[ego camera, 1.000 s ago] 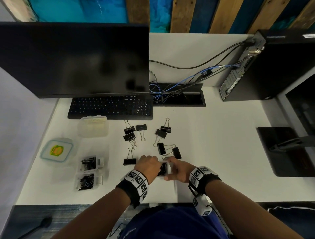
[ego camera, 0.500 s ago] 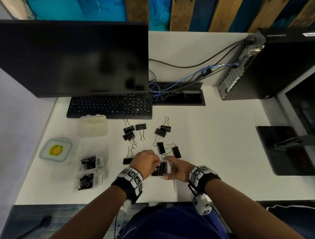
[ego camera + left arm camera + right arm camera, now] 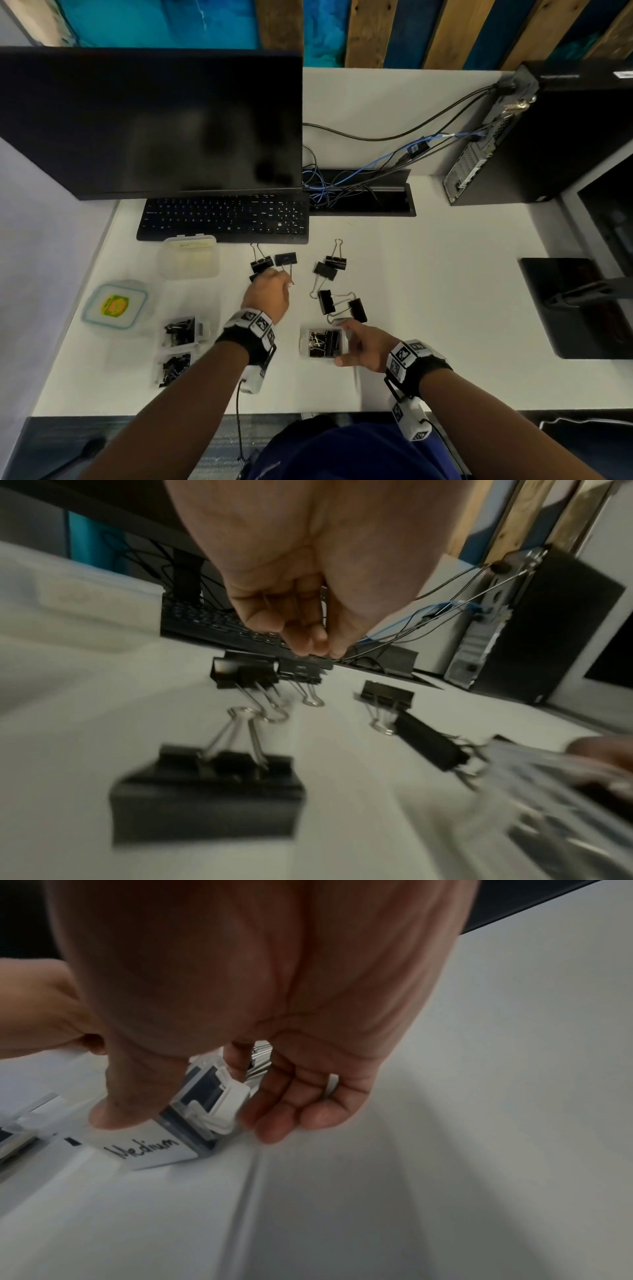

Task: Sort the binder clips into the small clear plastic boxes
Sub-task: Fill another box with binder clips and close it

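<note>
My right hand (image 3: 356,346) grips a small clear box (image 3: 322,342) holding binder clips, thumb on one side and fingers on the other; its label (image 3: 147,1150) reads "Medium". My left hand (image 3: 274,287) hovers over the loose black binder clips (image 3: 286,258), fingers curled toward the thumb with nothing seen in them (image 3: 315,647). More loose clips (image 3: 325,301) lie just beyond the box. One large clip (image 3: 205,796) lies under my left wrist, hidden in the head view. Two other small boxes (image 3: 181,330) (image 3: 173,368) with clips sit at the left.
A cloudy lidded container (image 3: 188,257) and a tub with a yellow-green label (image 3: 114,305) stand at the left. A keyboard (image 3: 222,219) and monitor (image 3: 150,120) are behind the clips, a computer tower (image 3: 548,137) and black stand base (image 3: 575,308) at the right.
My left hand has let go of the box and moved forward-left over the loose clips. My right hand still holds the box in about the same place.
</note>
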